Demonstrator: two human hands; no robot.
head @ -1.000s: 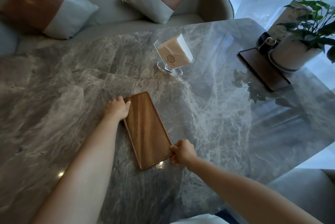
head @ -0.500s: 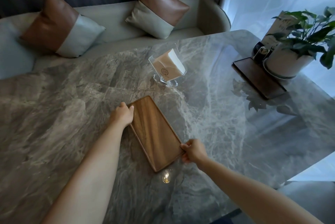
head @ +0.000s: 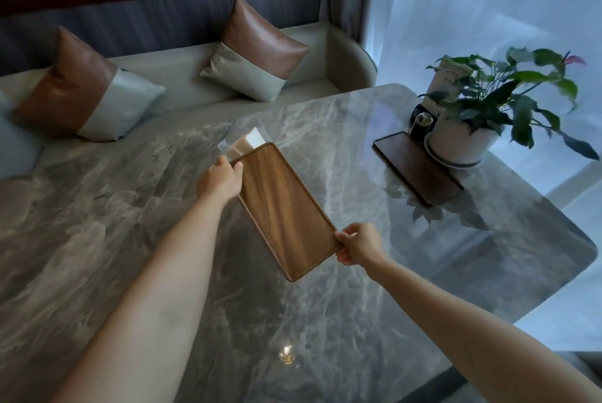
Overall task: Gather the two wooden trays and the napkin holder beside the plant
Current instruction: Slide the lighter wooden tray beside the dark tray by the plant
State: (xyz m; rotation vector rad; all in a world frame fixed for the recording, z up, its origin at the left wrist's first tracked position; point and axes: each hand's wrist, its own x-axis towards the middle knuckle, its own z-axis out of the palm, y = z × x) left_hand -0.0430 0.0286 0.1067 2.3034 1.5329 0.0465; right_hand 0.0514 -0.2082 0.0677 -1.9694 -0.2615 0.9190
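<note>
While both hands point(head: 220, 179) clamp tray point(head: 283, 210), fingers point(head: 342, 234) curled

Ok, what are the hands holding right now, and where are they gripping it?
Both hold the lighter wooden tray: the left hand grips its far corner, the right hand its near corner on the opposite side.

Light wooden tray point(head: 283, 210) tilted, apparently hiding napkin holder point(head: 242, 143); dark tray point(head: 417, 171) touches plant point(head: 501, 102).
</note>
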